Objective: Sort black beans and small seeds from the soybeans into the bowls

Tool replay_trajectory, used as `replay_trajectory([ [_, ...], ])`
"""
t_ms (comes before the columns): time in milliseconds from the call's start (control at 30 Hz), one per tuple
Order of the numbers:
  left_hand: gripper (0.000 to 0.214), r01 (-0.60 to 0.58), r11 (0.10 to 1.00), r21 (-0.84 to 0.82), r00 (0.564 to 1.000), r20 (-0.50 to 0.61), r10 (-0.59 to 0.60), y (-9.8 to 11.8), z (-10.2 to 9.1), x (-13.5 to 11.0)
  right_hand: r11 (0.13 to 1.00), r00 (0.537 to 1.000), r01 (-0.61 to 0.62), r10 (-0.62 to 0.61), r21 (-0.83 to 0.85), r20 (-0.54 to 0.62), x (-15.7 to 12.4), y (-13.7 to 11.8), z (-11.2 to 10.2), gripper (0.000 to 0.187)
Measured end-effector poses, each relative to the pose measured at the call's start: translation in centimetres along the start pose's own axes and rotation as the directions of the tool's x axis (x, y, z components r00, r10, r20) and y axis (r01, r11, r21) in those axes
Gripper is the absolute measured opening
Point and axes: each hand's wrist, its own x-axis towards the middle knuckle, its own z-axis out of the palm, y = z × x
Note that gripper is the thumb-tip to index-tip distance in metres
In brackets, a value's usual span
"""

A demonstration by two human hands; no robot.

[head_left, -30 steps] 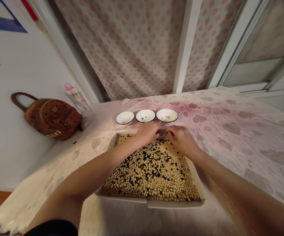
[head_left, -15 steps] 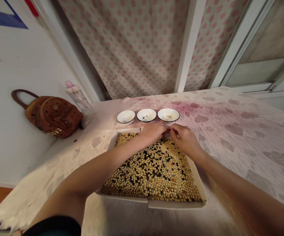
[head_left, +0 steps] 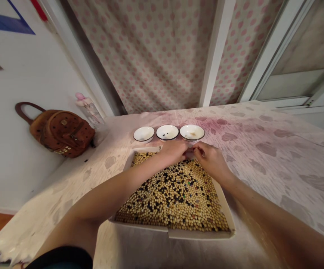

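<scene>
Here the right hand [head_left: 210, 160] pinches over mixed beans [head_left: 173, 198]

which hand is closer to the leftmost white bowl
Left. The left hand is in front of the middle bowl, just to the side of the leftmost white bowl; the right hand is farther off, in front of the rightmost bowl.
</scene>
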Motion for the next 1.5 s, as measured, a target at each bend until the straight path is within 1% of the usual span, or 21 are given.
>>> replay_trajectory([
  [100,0.017,0.066,0.997,-0.042,0.997,-0.043,-0.068,-1.3,-0.8,0.0,1.0,1.0,0.007,-0.007,0.012,-0.015,0.0,0.0,0.0,0.018],
  [233,0.013,0.199,0.976,-0.091,0.97,-0.121,-0.21,-4.2,-1.7,1.0,0.999,1.0,0.002,-0.002,0.045,0.004,0.0,0.1,0.0,0.018],
  [333,0.014,0.294,0.951,-0.094,0.947,-0.106,-0.303,-6.2,-2.0,1.9,0.999,1.0,-0.002,0.001,0.053,0.008,0.0,0.2,-0.1,0.018],
  [400,0.014,0.314,0.944,-0.099,0.942,-0.094,-0.323,-7.0,-1.9,2.3,0.998,1.0,-0.001,0.001,0.057,-0.005,0.0,0.2,-0.1,0.018],
  [467,0.016,0.322,0.94,-0.113,0.939,-0.089,-0.332,-7.3,-1.7,2.1,0.998,1.0,-0.001,0.002,0.07,-0.025,0.0,0.1,0.0,0.018],
  [533,0.02,0.324,0.937,-0.127,0.937,-0.094,-0.337,-7.3,-1.6,1.3,0.997,0.999,0.01,-0.006,0.08,-0.053,0.0,0.2,0.0,0.017],
  [633,0.026,0.322,0.933,-0.163,0.925,-0.156,-0.346,-7.6,-1.5,-1.5,0.999,0.995,0.015,-0.011,0.034,-0.099,0.3,0.7,-0.4,0.016],
  [700,0.024,0.318,0.92,-0.229,0.895,-0.247,-0.371,-8.0,-1.5,-4.1,0.998,0.991,-0.043,0.036,-0.054,-0.126,0.6,1.4,-1.0,0.015],
  [733,0.022,0.322,0.913,-0.251,0.882,-0.27,-0.385,-8.3,-1.4,-5.4,0.989,0.989,-0.094,0.08,-0.111,-0.125,0.7,1.9,-1.3,0.014],
  [767,0.021,0.335,0.902,-0.272,0.862,-0.298,-0.41,-8.6,-1.3,-6.7,0.973,0.985,-0.153,0.136,-0.175,-0.107,0.8,2.4,-1.7,0.013],
  [800,0.021,0.352,0.891,-0.288,0.841,-0.32,-0.436,-9.0,-1.2,-7.9,0.947,0.978,-0.208,0.198,-0.246,-0.065,0.8,2.8,-2.2,0.012],
  [867,0.019,0.373,0.871,-0.319,0.812,-0.343,-0.473,-9.4,-0.7,-9.6,0.888,0.947,-0.261,0.311,-0.379,0.076,1.0,3.5,-3.1,0.025],
  [900,0.019,0.371,0.869,-0.327,0.81,-0.343,-0.475,-9.5,-0.3,-10.2,0.873,0.928,-0.255,0.341,-0.415,0.148,1.1,3.7,-3.4,0.032],
  [933,0.019,0.364,0.871,-0.331,0.813,-0.342,-0.47,-9.5,0.0,-10.5,0.875,0.912,-0.237,0.351,-0.423,0.214,1.2,3.8,-3.8,0.037],
  [1000,0.019,0.342,0.881,-0.327,0.825,-0.344,-0.448,-9.2,0.6,-10.7,0.904,0.893,-0.197,0.325,-0.38,0.311,1.4,3.8,-4.1,0.041],
  [1100,0.019,0.323,0.896,-0.306,0.829,-0.366,-0.424,-8.4,1.1,-10.6,0.936,0.871,-0.148,0.276,-0.32,0.405,1.4,3.6,-3.9,0.04],
  [1200,0.019,0.316,0.906,-0.281,0.825,-0.391,-0.408,-8.0,1.3,-10.6,0.938,0.871,-0.103,0.246,-0.33,0.426,1.2,3.5,-3.4,0.037],
  [1300,0.019,0.315,0.908,-0.276,0.812,-0.417,-0.409,-8.1,1.4,-10.8,0.92,0.898,-0.098,0.246,-0.379,0.365,1.1,3.0,-3.5,0.033],
  [1367,0.018,0.308,0.909,-0.279,0.802,-0.438,-0.406,-8.2,1.4,-11.0,0.914,0.908,-0.124,0.262,-0.387,0.326,1.2,2.3,-4.0,0.033],
  [1500,0.017,0.307,0.91,-0.278,0.79,-0.46,-0.406,-8.3,1.4,-11.2,0.912,0.907,-0.173,0.295,-0.371,0.302,1.6,0.7,-5.4,0.034],
])
